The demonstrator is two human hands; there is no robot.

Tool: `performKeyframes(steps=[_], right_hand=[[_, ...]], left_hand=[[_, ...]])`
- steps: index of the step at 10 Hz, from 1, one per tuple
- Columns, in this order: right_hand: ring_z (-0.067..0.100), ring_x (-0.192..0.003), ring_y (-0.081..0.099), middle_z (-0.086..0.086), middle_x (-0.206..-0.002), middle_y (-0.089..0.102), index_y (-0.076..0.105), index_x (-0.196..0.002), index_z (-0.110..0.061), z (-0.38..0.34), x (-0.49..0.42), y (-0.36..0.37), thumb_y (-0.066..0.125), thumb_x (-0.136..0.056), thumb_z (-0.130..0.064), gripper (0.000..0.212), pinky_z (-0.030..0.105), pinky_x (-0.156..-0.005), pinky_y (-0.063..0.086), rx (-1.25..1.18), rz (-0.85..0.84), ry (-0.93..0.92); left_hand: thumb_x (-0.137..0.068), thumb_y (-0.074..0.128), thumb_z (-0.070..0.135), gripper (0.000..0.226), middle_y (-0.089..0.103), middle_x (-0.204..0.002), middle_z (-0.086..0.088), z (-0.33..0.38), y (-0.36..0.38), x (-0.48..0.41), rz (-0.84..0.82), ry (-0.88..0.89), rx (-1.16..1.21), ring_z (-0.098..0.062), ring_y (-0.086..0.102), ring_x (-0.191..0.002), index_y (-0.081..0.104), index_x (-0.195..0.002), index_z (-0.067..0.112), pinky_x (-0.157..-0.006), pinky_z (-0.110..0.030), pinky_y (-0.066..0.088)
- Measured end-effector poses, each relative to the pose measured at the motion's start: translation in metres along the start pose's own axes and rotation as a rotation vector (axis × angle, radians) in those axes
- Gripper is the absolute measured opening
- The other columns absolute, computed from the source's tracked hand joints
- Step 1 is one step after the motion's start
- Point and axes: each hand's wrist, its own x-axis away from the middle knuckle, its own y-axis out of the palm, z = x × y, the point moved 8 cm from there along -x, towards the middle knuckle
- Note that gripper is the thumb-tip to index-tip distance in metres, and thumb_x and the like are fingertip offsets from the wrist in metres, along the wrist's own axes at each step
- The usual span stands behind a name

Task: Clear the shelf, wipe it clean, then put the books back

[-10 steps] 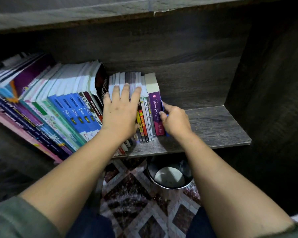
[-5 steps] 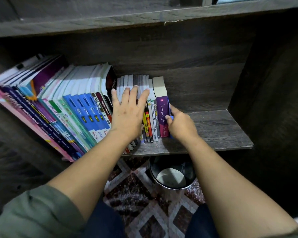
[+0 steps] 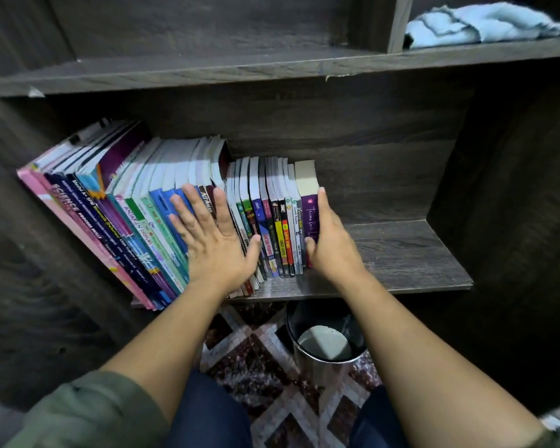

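Observation:
A long row of books (image 3: 136,215) fills the left and middle of a dark wooden shelf (image 3: 401,253), leaning left. My left hand (image 3: 214,240) lies flat with spread straight fingers on the spines of the blue and dark books near the middle. My right hand (image 3: 330,244) presses against the right side of the last book, a purple-spined one (image 3: 311,215), with its thumb on the spine. A light blue cloth (image 3: 482,24) lies crumpled on the upper shelf at the top right.
The shelf's right third is bare wood, closed off by a side wall (image 3: 498,189). Below the shelf, a black bin (image 3: 324,341) stands on a patterned rug (image 3: 272,383). An upper shelf board (image 3: 207,72) runs overhead.
My left hand has slid left from the small books onto the blue spines, fingers spreading. My right hand stays against the purple book. The view has tilted up, bringing the cloth into sight.

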Motion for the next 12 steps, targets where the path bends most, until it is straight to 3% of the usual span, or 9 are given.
performKeyframes(steps=[1, 2, 3, 4, 5, 7, 9, 11, 12], right_hand=[[0.027, -0.134, 0.043, 0.004, -0.157, 0.025, -0.013, -0.152, -0.033, -0.003, -0.001, 0.004, 0.065, -0.089, -0.019, 0.101, 0.046, -0.104, 0.041, 0.016, -0.017, 0.019], [0.032, -0.138, 0.036, 0.008, -0.161, 0.014, -0.016, -0.151, -0.035, -0.008, -0.003, 0.002, 0.076, -0.079, -0.040, 0.116, 0.051, -0.104, 0.041, 0.124, 0.001, 0.050], [0.037, -0.139, 0.030, 0.014, -0.160, 0.004, -0.015, -0.150, -0.037, -0.024, -0.010, 0.000, 0.084, -0.066, -0.046, 0.130, 0.053, -0.105, 0.039, 0.235, 0.048, -0.006], [0.037, -0.134, 0.032, 0.018, -0.157, 0.010, -0.014, -0.150, -0.041, -0.031, -0.020, 0.008, 0.084, -0.064, -0.047, 0.130, 0.051, -0.102, 0.041, 0.277, 0.058, 0.004], [0.034, -0.130, 0.031, 0.018, -0.156, 0.010, -0.011, -0.151, -0.039, -0.029, -0.023, 0.019, 0.081, -0.063, -0.054, 0.128, 0.046, -0.103, 0.039, 0.317, 0.054, 0.013], [0.035, -0.138, 0.023, 0.016, -0.159, 0.002, -0.009, -0.151, -0.040, -0.025, -0.021, 0.023, 0.081, -0.065, -0.051, 0.125, 0.050, -0.107, 0.037, 0.305, 0.038, 0.005], [0.038, -0.139, 0.025, 0.017, -0.160, -0.003, 0.000, -0.152, -0.037, -0.032, -0.013, 0.010, 0.079, -0.071, -0.050, 0.114, 0.052, -0.107, 0.036, 0.375, 0.039, -0.021], [0.035, -0.144, 0.017, 0.014, -0.161, 0.000, 0.008, -0.152, -0.033, -0.035, 0.006, -0.004, 0.069, -0.082, -0.051, 0.096, 0.048, -0.116, 0.022, 0.452, 0.012, -0.055], [0.033, -0.146, 0.012, 0.012, -0.160, 0.009, 0.017, -0.153, -0.029, -0.041, 0.022, -0.018, 0.062, -0.088, -0.051, 0.082, 0.047, -0.117, 0.017, 0.498, -0.004, -0.075]], left_hand=[[-0.083, 0.048, 0.064, 0.118, -0.042, -0.141, -0.031, 0.000, 0.002, 0.000, -0.048, 0.011, -0.008, -0.048, -0.044, -0.123, -0.039, -0.137, 0.005, -0.100, -0.059, -0.034], [-0.082, 0.047, 0.067, 0.120, -0.050, -0.135, -0.026, 0.000, 0.003, 0.001, -0.095, -0.011, 0.011, -0.048, -0.044, -0.123, -0.040, -0.137, 0.005, -0.102, -0.061, -0.030], [-0.079, 0.048, 0.071, 0.124, -0.047, -0.137, -0.029, -0.004, 0.007, 0.005, -0.131, -0.023, 0.013, -0.050, -0.040, -0.126, -0.037, -0.139, 0.004, -0.106, -0.062, -0.025], [-0.074, 0.054, 0.076, 0.134, -0.053, -0.133, -0.027, -0.009, 0.012, 0.007, -0.186, 0.004, -0.024, -0.048, -0.047, -0.122, -0.042, -0.136, 0.006, -0.102, -0.057, -0.033], [-0.072, 0.062, 0.073, 0.142, -0.059, -0.127, -0.025, -0.015, 0.019, 0.008, -0.236, 0.022, -0.042, -0.046, -0.054, -0.116, -0.051, -0.129, 0.009, -0.097, -0.054, -0.038], [-0.066, 0.067, 0.075, 0.148, -0.057, -0.129, -0.026, -0.015, 0.028, 0.009, -0.265, 0.009, -0.033, -0.047, -0.053, -0.117, -0.049, -0.131, 0.009, -0.096, -0.057, -0.038], [-0.052, 0.075, 0.072, 0.156, -0.042, -0.145, -0.023, -0.016, 0.017, 0.019, -0.219, -0.026, -0.069, -0.046, -0.036, -0.134, -0.033, -0.144, 0.009, -0.108, -0.058, -0.025], [-0.064, 0.070, 0.071, 0.144, -0.036, -0.151, -0.020, -0.017, -0.003, 0.025, -0.174, -0.037, -0.126, -0.042, -0.031, -0.139, -0.029, -0.147, 0.009, -0.111, -0.057, -0.020], [-0.081, 0.054, 0.069, 0.118, -0.034, -0.152, -0.021, -0.004, -0.019, 0.029, -0.158, -0.001, -0.161, -0.040, -0.029, -0.140, -0.026, -0.149, 0.014, -0.110, -0.057, -0.021]])
